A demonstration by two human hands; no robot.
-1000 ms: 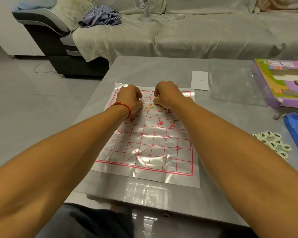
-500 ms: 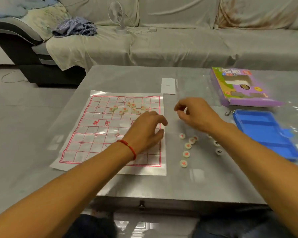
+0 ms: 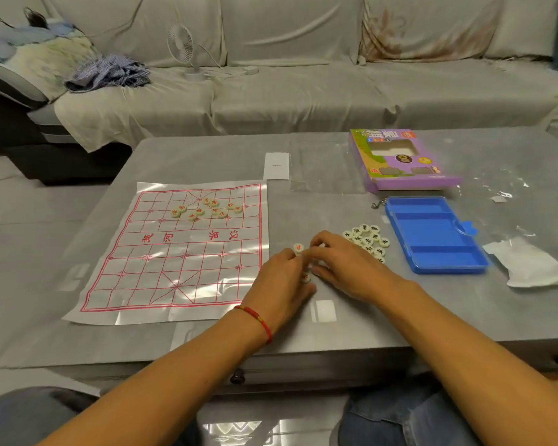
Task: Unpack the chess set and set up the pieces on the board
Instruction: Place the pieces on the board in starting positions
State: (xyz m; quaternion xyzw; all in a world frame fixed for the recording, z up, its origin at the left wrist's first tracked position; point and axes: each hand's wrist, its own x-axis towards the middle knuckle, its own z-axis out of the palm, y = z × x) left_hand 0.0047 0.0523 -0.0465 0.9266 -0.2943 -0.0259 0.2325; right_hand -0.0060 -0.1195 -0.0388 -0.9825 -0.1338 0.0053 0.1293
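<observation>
The plastic chess board point(image 3: 174, 252) with its red grid lies flat on the left half of the grey table point(image 3: 207, 342). Several red-lettered pieces point(image 3: 207, 209) sit in a loose cluster on its far rows. A pile of black-lettered pieces point(image 3: 368, 239) lies on the table right of the board. Between board and pile, my left hand point(image 3: 281, 284) and my right hand point(image 3: 345, 262) meet over a few more red-lettered pieces point(image 3: 298, 247). Each hand has curled fingers pinching pieces there; most of these pieces are hidden under the fingers.
An open blue plastic case point(image 3: 432, 236) lies right of the black pile, with the purple game box point(image 3: 400, 175) behind it. A white card point(image 3: 276, 165) and a clear plastic sheet point(image 3: 322, 169) lie beyond the board. Crumpled wrapping point(image 3: 529, 265) sits far right. A sofa stands behind the table.
Both hands left the red pieces on the board's far rows and moved right and nearer, off the board. They now close together over the loose pieces on the table.
</observation>
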